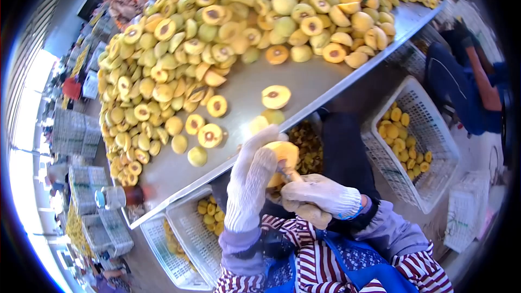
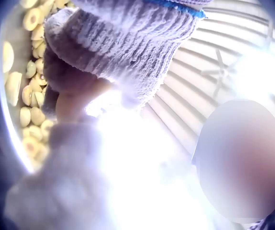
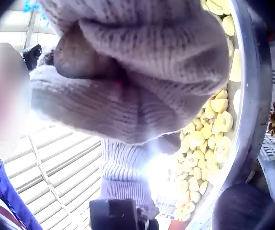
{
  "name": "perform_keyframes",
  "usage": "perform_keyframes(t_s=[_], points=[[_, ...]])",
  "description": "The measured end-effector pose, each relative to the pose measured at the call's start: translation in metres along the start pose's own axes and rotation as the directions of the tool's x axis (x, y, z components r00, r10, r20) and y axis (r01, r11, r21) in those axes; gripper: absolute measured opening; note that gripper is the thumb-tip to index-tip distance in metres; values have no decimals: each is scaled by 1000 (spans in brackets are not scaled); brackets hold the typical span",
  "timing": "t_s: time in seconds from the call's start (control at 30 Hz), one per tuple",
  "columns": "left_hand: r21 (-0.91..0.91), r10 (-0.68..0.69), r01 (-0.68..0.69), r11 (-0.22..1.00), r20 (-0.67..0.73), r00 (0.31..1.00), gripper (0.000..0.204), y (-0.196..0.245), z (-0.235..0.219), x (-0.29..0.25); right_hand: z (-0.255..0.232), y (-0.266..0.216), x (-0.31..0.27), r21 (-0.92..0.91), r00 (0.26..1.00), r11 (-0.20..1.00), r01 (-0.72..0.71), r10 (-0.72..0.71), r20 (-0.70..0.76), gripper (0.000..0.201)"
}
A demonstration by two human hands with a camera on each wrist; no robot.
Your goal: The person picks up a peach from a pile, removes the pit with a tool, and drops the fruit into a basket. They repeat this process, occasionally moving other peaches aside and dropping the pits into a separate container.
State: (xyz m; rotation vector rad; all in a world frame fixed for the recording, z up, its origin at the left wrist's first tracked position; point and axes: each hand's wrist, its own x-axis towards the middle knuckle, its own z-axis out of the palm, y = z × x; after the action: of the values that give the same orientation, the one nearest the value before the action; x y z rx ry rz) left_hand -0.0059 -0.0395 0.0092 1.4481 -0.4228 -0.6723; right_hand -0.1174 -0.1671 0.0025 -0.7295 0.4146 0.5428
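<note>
My left hand (image 1: 251,176), in a white knit glove, holds a cut yellow peach half (image 1: 286,153) upright over the table's front edge. The gloved right hand (image 1: 320,198) grips a short, slim tool (image 1: 290,173), its working end against the cut face of the peach. Most of the tool's handle is hidden in the fist. In the right wrist view the right hand (image 3: 142,72) fills the upper middle, fingers curled in. Glare washes out much of the left wrist view, where the left hand (image 2: 61,177) is a blur below the right glove.
A big heap of peach halves (image 1: 217,38) covers the back of the metal table (image 1: 244,89). Beside my legs stand white crates of peach halves, one at right (image 1: 434,130), another at left (image 1: 182,228). Pits (image 1: 306,144) lie below the edge. Other people sit nearby.
</note>
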Motion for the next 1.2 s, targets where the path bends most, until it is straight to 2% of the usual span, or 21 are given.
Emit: perform_keyframes(t_s=[0.03, 0.1, 0.13, 0.2, 0.23, 0.27, 0.3, 0.37, 0.4, 0.5, 0.53, 0.63, 0.67, 0.73, 0.83, 0.93, 1.03, 1.07, 1.1, 1.17, 1.2], points=[[26, -3, 4, 1000, -58, 998, 44, -5, 3, -4, -3, 0, 2, -12, 998, 999, -53, 53, 19, 33], [94, 101, -87, 992, -155, 983, 39, -17, 8, -6, -10, 10, 7, 23, 999, 1000, 9, -10, 45, 30], [309, 211, -136, 941, -224, 951, 35, -16, 13, -8, -14, 17, 10, 23, 999, 1000, 18, -19, 49, 31], [427, 360, -275, 861, -132, 924, 34, -16, 14, -5, -15, 19, 8, 63, 998, 998, -4, 0, 65, 33], [485, 431, -341, 805, -83, 899, 33, -15, 12, -3, -17, 21, 8, 128, 991, 992, -15, -2, 132, 34], [451, 385, -310, 837, -83, 919, 33, -14, 12, -1, -19, 23, 8, 190, 980, 981, -34, -5, 199, 36], [225, 196, -178, 958, -57, 979, 33, -9, 11, -2, -21, 26, 9, 248, 964, 967, -61, -7, 265, 39], [60, 83, -84, 995, 17, 996, 32, -8, 10, 1, -19, 30, 8, 428, 907, 891, -151, -48, 419, 47], [0, 94, -94, 996, 49, 994, 32, -11, 10, 2, -16, 32, 6, 441, 921, 888, -130, -56, 385, 53], [134, 397, -412, 901, 126, 909, 34, -27, 6, 8, -13, 32, 0, 504, 894, 857, -107, -139, 426, 55], [135, 412, -434, 891, 163, 896, 42, -30, 3, 8, -10, 34, -1, 498, 926, 864, -73, -127, 357, 52], [-344, 253, -159, 926, 248, 935, 51, -25, 7, 8, -4, 28, -7, 574, 915, 798, -183, -76, 397, 48], [-368, 207, -122, 922, 203, 957, 61, -19, 13, 2, -5, 29, -6, 547, 907, 823, -153, -103, 408, 47], [-413, 159, -78, 908, 166, 973, 63, -19, 16, -2, -5, 32, -5, 494, 889, 865, -88, -155, 430, 46], [-482, 34, -4, 876, 54, 998, 66, -11, 30, -8, -5, 28, -6, 433, 924, 898, -82, -95, 372, 46], [-539, -53, 42, 841, -5, 999, 66, -4, 36, -10, -11, 36, 1, 464, 879, 885, -45, -185, 439, 44], [-750, -143, 161, 642, 89, 986, 61, -11, 33, -7, -10, 39, -2, 219, 973, 975, 35, -83, 213, 38], [-890, -123, 249, 381, 219, 968, 57, -18, 32, -5, -4, 42, -1, 270, 999, 963, 2, -14, 45, 36], [-917, -52, 385, 103, 382, 923, 56, -18, 36, -2, 5, 43, 3, 322, 991, 946, -19, 62, -122, 35], [-859, -197, 269, 435, 200, 960, 58, -15, 31, -9, 4, 45, 4, 338, 992, 940, -34, 72, -102, 34], [-814, -204, 217, 538, 124, 971, 58, -17, 28, -7, -9, 47, 2, 298, 996, 954, -31, 5, 87, 33]])
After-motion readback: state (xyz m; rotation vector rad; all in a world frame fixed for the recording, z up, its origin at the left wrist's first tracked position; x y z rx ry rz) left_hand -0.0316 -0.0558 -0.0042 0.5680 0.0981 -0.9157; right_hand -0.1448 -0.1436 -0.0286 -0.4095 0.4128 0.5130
